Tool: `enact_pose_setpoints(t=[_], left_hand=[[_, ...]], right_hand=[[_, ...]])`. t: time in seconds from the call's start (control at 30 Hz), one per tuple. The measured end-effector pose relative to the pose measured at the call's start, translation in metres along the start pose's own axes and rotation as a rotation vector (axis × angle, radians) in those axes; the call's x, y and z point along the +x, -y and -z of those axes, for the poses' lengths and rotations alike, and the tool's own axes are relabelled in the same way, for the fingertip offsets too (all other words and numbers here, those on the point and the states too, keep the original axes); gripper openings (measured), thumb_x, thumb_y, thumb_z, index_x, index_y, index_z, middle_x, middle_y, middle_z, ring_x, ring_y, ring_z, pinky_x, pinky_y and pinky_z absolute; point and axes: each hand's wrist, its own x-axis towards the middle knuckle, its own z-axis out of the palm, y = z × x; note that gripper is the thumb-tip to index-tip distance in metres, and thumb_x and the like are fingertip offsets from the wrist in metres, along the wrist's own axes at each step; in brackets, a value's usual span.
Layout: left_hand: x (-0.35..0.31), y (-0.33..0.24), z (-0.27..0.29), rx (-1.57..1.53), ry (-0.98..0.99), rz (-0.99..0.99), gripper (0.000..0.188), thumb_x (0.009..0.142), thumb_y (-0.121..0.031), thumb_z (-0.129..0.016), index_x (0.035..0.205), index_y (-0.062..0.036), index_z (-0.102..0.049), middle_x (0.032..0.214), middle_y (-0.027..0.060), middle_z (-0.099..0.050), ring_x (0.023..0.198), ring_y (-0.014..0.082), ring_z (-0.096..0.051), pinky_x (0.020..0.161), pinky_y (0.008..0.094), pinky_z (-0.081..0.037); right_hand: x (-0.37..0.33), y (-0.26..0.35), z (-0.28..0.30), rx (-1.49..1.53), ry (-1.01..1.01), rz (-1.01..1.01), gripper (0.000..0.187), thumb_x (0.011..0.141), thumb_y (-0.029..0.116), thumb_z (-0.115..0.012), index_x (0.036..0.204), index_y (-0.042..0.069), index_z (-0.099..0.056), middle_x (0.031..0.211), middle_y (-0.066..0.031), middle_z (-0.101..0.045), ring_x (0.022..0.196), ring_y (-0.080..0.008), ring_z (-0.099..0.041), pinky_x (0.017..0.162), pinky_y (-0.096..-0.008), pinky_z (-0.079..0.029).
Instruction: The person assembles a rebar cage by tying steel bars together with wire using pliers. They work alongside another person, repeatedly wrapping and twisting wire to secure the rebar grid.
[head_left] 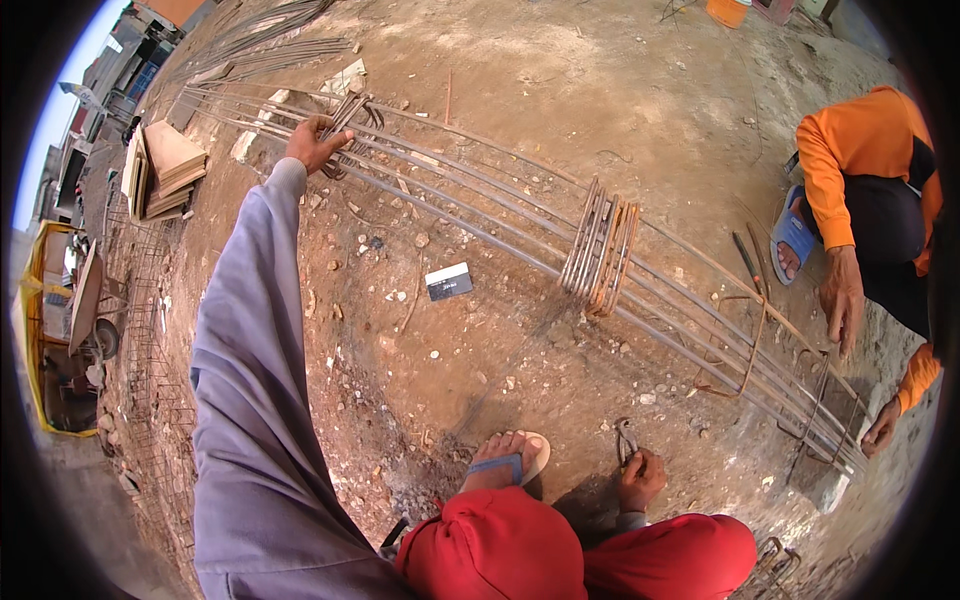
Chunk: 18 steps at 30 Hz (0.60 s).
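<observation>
Several steel rods (470, 222) cross the bare ground (530, 370), running from beyond my left fingers to a point well right of my right fingers. My left hand (316, 146) reaches out over them, its fingers bent beside a dark bunch of rings (352, 112); whether they grip rod or ring, I cannot tell. Nearer my red-clad knees (500, 555), my right hand (641, 485) has its fingers clenched on pincers (626, 440), the tool's head pointing away from me. More rings, a rusty stack (600, 245), sit around the rods, between my left fingers and the rods' right end. Below and right of my left fingers, a card (448, 284) lies flat on the dirt. Right of my right fingers, a co-worker in orange sleeves (828, 190) bends in, one hand (843, 300) lowered beside the rods and the other (880, 430) at their end, near a blue sandal (793, 237). Left of my left fingers stand boards (168, 170), a wheelbarrow (88, 295) below them.
</observation>
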Motion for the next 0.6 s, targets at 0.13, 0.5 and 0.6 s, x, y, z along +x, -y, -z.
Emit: enact_pose_setpoints(t=[0.13,0.5,0.6], left_hand=[[0.005,0.019,0.014,-0.096,0.031,0.129,0.054,0.083,-0.051,-0.082,0.113,-0.0068,-0.075,0.109,0.0194,-0.075,0.107,0.0334,-0.070,0.094,0.0415,-0.053],[0.017,-0.014,0.038,0.399,-0.017,0.252,0.042,0.085,-0.039,-0.082,0.112,-0.0089,-0.073,0.105,0.0174,-0.075,0.103,0.0328,-0.072,0.091,0.0434,-0.055],[-0.015,-0.094,-0.015,0.534,-0.249,0.014,0.051,0.085,-0.042,-0.079,0.126,-0.0151,-0.065,0.125,0.0224,-0.061,0.111,0.0431,-0.062,0.099,0.0494,-0.050]], right_hand=[[-0.004,-0.005,-0.008,0.013,-0.001,0.028,0.007,0.092,0.008,-0.064,0.093,0.004,-0.070,0.076,-0.0130,-0.064,0.063,-0.0293,-0.061,0.059,-0.0412,-0.048],[0.003,0.007,-0.003,0.082,0.045,-0.056,0.008,0.091,0.010,-0.065,0.094,0.006,-0.071,0.078,-0.0132,-0.065,0.070,-0.0327,-0.064,0.064,-0.0427,-0.050],[0.000,0.001,0.002,0.052,-0.002,-0.068,0.008,0.091,0.010,-0.065,0.093,0.005,-0.071,0.079,-0.0144,-0.066,0.071,-0.0340,-0.065,0.065,-0.0434,-0.051]])
